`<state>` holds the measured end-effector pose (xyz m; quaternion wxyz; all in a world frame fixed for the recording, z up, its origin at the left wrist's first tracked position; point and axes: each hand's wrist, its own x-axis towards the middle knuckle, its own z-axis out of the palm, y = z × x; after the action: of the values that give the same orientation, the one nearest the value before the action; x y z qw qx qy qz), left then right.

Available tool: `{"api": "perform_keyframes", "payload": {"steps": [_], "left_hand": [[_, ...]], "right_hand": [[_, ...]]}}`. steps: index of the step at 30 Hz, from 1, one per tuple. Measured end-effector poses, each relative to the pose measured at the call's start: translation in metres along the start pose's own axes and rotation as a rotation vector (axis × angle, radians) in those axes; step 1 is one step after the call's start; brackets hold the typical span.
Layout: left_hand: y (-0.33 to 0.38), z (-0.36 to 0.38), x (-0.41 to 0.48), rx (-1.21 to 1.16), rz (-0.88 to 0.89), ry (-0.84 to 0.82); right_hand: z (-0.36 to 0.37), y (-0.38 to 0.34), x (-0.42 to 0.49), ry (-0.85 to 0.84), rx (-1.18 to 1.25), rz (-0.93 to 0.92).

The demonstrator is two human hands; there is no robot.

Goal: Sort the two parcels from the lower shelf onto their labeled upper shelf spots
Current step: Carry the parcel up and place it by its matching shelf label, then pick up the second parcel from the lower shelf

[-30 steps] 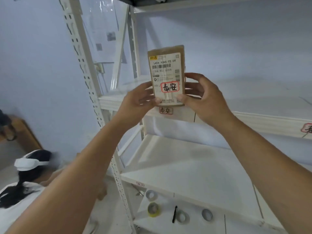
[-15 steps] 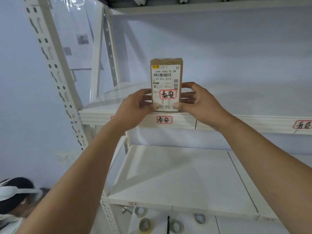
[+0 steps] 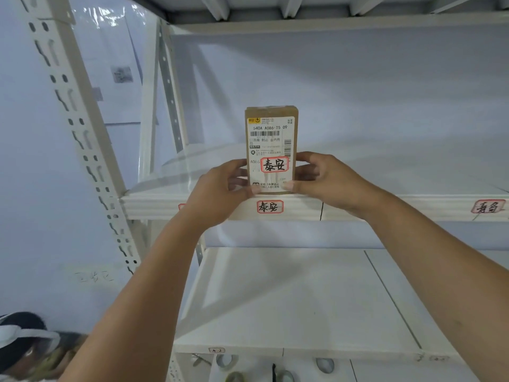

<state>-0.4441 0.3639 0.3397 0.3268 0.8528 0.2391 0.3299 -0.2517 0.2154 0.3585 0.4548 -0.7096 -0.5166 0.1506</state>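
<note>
A small brown cardboard parcel (image 3: 271, 133) stands upright on the upper shelf (image 3: 154, 206), its white shipping label and a red-framed handwritten tag facing me. Directly below it, on the shelf's front edge, is a matching red-framed label (image 3: 270, 207). My left hand (image 3: 220, 191) grips the parcel's lower left side and my right hand (image 3: 327, 180) grips its lower right side. A second red-framed label (image 3: 488, 207) sits on the same edge at the far right. The lower shelf (image 3: 297, 299) below shows no parcel.
A perforated white upright (image 3: 82, 139) stands at the left. Tape rolls (image 3: 325, 365) lie on the lowest shelf at the bottom. Another person's head with a white headset (image 3: 22, 337) is at the bottom left. Another shelf board (image 3: 330, 23) runs overhead.
Both hands carried the parcel down and back until it stands on the upper shelf just above the matching label. My view has shifted right and closer to the rack.
</note>
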Motion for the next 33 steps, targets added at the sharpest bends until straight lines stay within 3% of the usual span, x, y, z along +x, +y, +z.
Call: {"api": "perform_keyframes", "payload": {"steps": [10,13,15,17,22,33], "left_hand": [[-0.002,-0.003,0.002,0.071,-0.081,-0.029],[0.010,0.008,-0.020,-0.009,-0.076,0.173],[0.015,0.026,-0.046,-0.164,0.038,0.417],[0.024,0.051,-0.073,-0.318,0.101,0.513],[0.050,0.120,-0.103,-0.627,0.032,0.234],[0.089,0.268,-0.105,-0.669,-0.108,-0.162]], "right_hand": [[-0.002,-0.001,-0.003,-0.042,-0.135,0.044],[-0.004,-0.005,-0.016,0.013,-0.054,0.020],[-0.005,-0.001,-0.033,0.135,0.039,-0.034],[-0.011,0.008,-0.057,0.258,0.119,-0.085],[-0.030,0.040,-0.120,0.294,0.207,-0.046],[-0.113,0.133,-0.227,0.364,0.153,0.221]]}}
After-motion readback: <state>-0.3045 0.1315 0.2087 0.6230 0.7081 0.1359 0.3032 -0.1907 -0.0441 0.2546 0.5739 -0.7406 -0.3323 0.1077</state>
